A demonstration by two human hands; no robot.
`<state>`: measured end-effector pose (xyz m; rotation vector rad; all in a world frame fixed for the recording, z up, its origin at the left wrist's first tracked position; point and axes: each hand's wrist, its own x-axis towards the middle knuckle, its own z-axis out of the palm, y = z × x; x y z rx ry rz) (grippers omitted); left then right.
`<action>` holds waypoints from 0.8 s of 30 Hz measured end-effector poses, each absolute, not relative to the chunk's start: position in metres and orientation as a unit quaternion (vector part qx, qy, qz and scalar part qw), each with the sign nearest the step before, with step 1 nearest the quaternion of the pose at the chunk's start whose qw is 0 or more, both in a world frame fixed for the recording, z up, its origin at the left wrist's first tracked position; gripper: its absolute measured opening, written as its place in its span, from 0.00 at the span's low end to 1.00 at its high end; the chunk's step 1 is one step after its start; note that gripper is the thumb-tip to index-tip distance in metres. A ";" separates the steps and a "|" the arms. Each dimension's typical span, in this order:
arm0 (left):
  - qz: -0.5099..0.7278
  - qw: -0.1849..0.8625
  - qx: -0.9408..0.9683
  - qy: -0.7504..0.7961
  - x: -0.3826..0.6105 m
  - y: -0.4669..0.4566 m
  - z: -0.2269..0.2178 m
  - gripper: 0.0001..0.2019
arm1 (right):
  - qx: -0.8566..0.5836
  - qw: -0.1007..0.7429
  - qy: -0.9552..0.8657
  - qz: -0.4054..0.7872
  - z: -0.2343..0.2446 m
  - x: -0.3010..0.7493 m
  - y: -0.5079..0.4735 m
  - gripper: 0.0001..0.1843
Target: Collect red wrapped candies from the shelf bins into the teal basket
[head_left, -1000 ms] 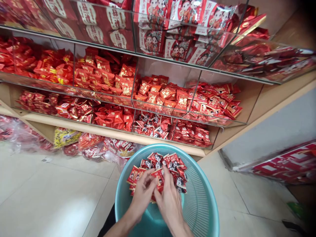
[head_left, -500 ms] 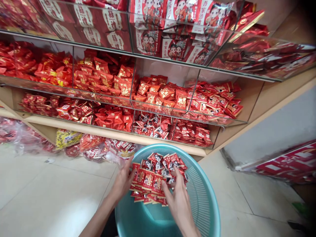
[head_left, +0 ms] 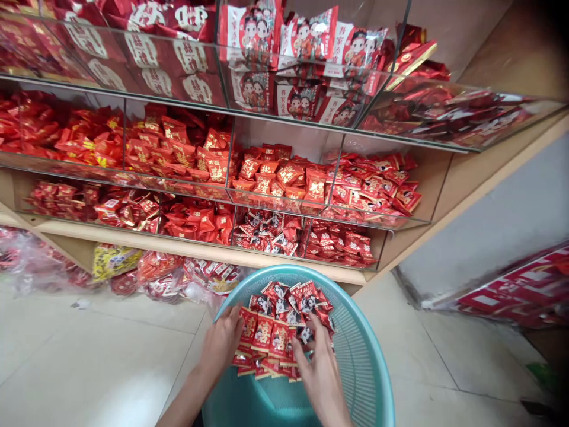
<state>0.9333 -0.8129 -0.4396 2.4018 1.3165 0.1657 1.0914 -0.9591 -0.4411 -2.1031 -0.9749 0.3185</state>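
A teal plastic basket (head_left: 386, 367) holds small sweet packets. Gold-edged red packets (head_left: 263, 333) lie in a row at its near left, on top of more of the same kind. Behind and to the right is a heap of red and black packets (head_left: 306, 295) with cartoon figures. My left hand (head_left: 222, 339) is at the left end of the red row, fingers curled against the end packet; its fingertips are partly hidden. My right hand (head_left: 320, 363) reaches over the right end, thumb and fingers apart, fingertips touching or close to the packets.
Shelves with clear fronts (head_left: 275, 204) hold many red packets just beyond the basket. A wooden shelf edge (head_left: 195, 248) runs close behind its rim. Bagged goods (head_left: 115, 261) lie on the tiled floor (head_left: 111, 350) at left. A red printed package (head_left: 511, 290) leans by the right wall.
The view has shifted slightly, so the shelves sit lower and further left. My left hand's fingers are more curled at the row's end. My right hand has stayed over the packets, fingers apart.
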 end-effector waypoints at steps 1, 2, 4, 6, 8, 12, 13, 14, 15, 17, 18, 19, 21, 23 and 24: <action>0.040 0.184 0.859 0.476 0.934 -0.815 -0.437 0.17 | -0.828 0.390 -0.383 0.123 -0.442 1.092 -0.959 0.29; 0.023 0.172 0.860 0.479 0.935 -0.816 -0.435 0.17 | -0.829 0.391 -0.381 0.119 -0.443 1.093 -0.959 0.29; -0.001 0.147 0.861 0.487 0.937 -0.818 -0.432 0.16 | -0.831 0.394 -0.377 0.113 -0.445 1.095 -0.959 0.28; -0.008 0.122 0.865 0.486 0.937 -0.817 -0.430 0.17 | -0.831 0.401 -0.372 0.107 -0.445 1.099 -0.958 0.28; 0.002 0.098 0.873 0.477 0.936 -0.813 -0.429 0.17 | -0.829 0.405 -0.371 0.105 -0.441 1.106 -0.956 0.28; 0.033 0.072 0.880 0.468 0.935 -0.803 -0.428 0.18 | -0.817 0.411 -0.395 0.091 -0.408 1.137 -0.947 0.26; 0.041 0.072 0.880 0.467 0.935 -0.801 -0.429 0.18 | -0.810 0.418 -0.403 0.080 -0.394 1.148 -0.943 0.26; 0.054 0.072 0.880 0.465 0.936 -0.799 -0.430 0.18 | -0.803 0.426 -0.411 0.064 -0.379 1.159 -0.938 0.25; 0.070 0.071 0.881 0.463 0.936 -0.798 -0.433 0.18 | -0.795 0.436 -0.419 0.049 -0.362 1.171 -0.933 0.24; 0.110 0.066 0.881 0.456 0.937 -0.795 -0.441 0.18 | -0.772 0.457 -0.442 0.010 -0.327 1.194 -0.920 0.24; 0.131 0.063 0.881 0.450 0.937 -0.793 -0.447 0.18 | -0.758 0.470 -0.453 -0.011 -0.310 1.205 -0.913 0.23; 0.151 0.060 0.882 0.443 0.936 -0.791 -0.454 0.18 | -0.745 0.481 -0.461 -0.037 -0.293 1.215 -0.905 0.23; 0.188 0.055 0.888 0.417 0.935 -0.786 -0.468 0.17 | -0.722 0.485 -0.485 -0.091 -0.264 1.235 -0.886 0.23; 0.222 0.045 0.887 0.403 0.934 -0.781 -0.479 0.17 | -0.711 0.469 -0.508 -0.126 -0.244 1.254 -0.866 0.24; 0.237 0.040 0.886 0.397 0.935 -0.779 -0.483 0.17 | -0.709 0.458 -0.519 -0.137 -0.237 1.264 -0.855 0.25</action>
